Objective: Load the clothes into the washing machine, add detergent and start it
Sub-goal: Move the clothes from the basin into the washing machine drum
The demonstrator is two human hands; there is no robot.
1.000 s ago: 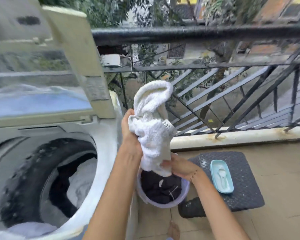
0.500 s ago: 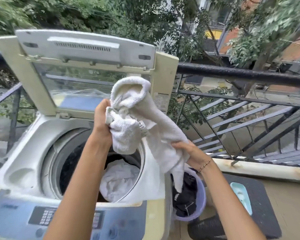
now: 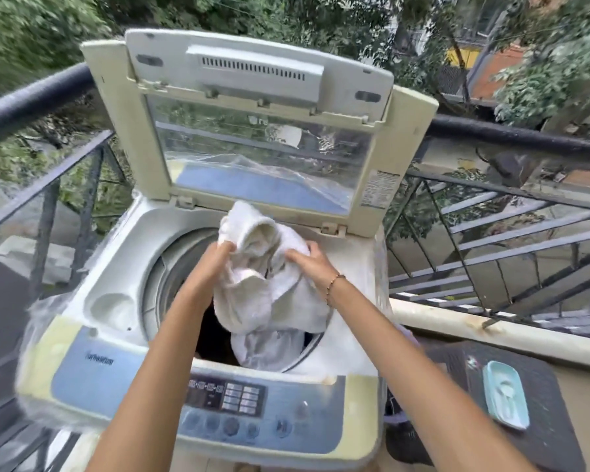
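**Towel poised over the drum**

Both hands are mid-frame, right above the washer (image 3: 126, 253) mouth. The left hand (image 3: 218, 257) has its fingers curled into the towel (image 3: 269, 294) on its left fold. The right hand (image 3: 304, 260) bunches the other side, fingers bent into the cloth. The white towel hangs between them. Its lower end dips into the drum (image 3: 212, 335), just above a pale garment (image 3: 269, 349) at the lower right of the opening. The lid (image 3: 252, 137) stands upright behind, across the top of the frame.

This reads as the loading step, close to the drop. The trick here is to bring both hands lower before letting go, so the whole towel lands inside the rim and no corner drapes over the edge. It is better released loose than balled up, since thick terry packs tight and spreads poorly. The panel (image 3: 239, 400) at bottom centre waits untouched. A teal tray (image 3: 506, 395) sits at the lower right, well apart, so the detergent looks not yet added.
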